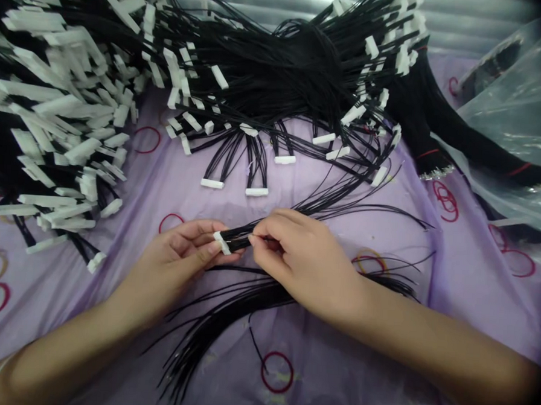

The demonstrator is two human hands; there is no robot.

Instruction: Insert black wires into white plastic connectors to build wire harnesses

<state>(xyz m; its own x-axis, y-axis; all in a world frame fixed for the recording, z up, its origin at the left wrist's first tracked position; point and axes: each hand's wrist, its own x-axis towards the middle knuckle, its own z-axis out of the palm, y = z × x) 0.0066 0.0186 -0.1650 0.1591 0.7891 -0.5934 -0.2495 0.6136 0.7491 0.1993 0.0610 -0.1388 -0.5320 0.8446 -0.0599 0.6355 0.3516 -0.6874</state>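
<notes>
Between the thumb and fingers of my left hand (189,246) is a white plastic connector (222,243) with black wires running out of it to the right. Just right of the connector, my right hand (304,258) pinches with thumb and forefinger at those black wires (241,236); the tip of what it grips is too small to make out fully, but it looks like a thin black wire. Below both hands lies a loose bundle of black wires (219,320), partly covered by my right hand and forearm.
A large heap of white-ended wire harnesses (62,113) fills the left side. More harnesses (300,65) lie across the back. Tied black wire bundles (474,128) and a clear plastic bag (520,101) are at right. Rubber bands (277,372) dot the purple table cover (343,375).
</notes>
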